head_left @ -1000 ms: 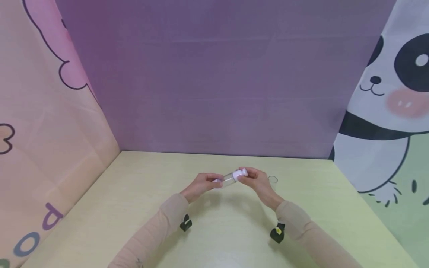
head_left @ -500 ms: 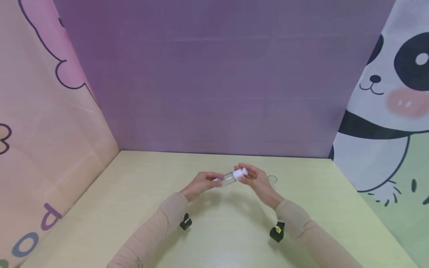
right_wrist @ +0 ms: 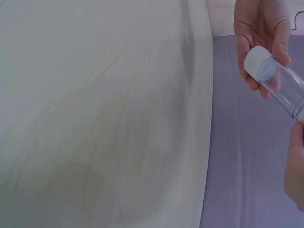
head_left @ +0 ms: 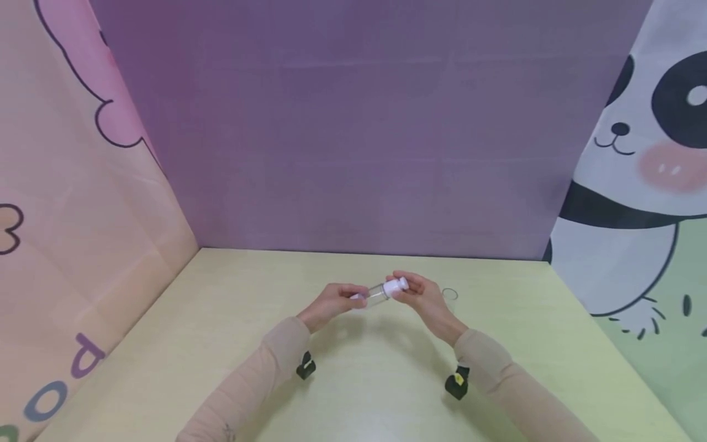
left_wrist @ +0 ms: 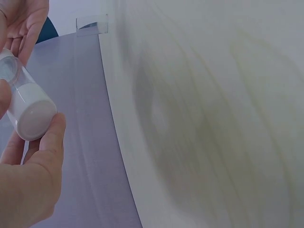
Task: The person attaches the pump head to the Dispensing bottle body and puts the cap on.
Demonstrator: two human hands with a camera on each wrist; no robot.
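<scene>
"One clear bottle [head_left: 378, 295]: where do you find it, reading the head view as a dial?"

"Just past 5 o'clock from the centre, held above the pale table [head_left: 353, 399]. It is tilted, with its white cap [head_left: 394, 286] toward 2 and its white end [left_wrist: 37, 119] toward 8."

"And who has hold of what?"

"The left hand [head_left: 333, 299], at 9 from the bottle, grips the white end between thumb and fingers. The right hand [head_left: 428, 301], at 3, grasps the white cap, thumb on the near side and fingers on the far side."

"Can you tell how tight?"

"No, only that both are holding on."

"Anything else about?"

"A thin ring-shaped outline [head_left: 450, 294] at 3, just beyond the right hand; too faint to name. Black mounts hang by the cuffs, one between 7 and 8 [head_left: 306, 366], the other between 4 and 5 [head_left: 456, 384]."

"Behind it all?"

"A purple cloth [head_left: 353, 135] at 12, a pink printed cloth [head_left: 72, 233] round at 10 and a panda print [head_left: 613, 258] at 2."
</scene>
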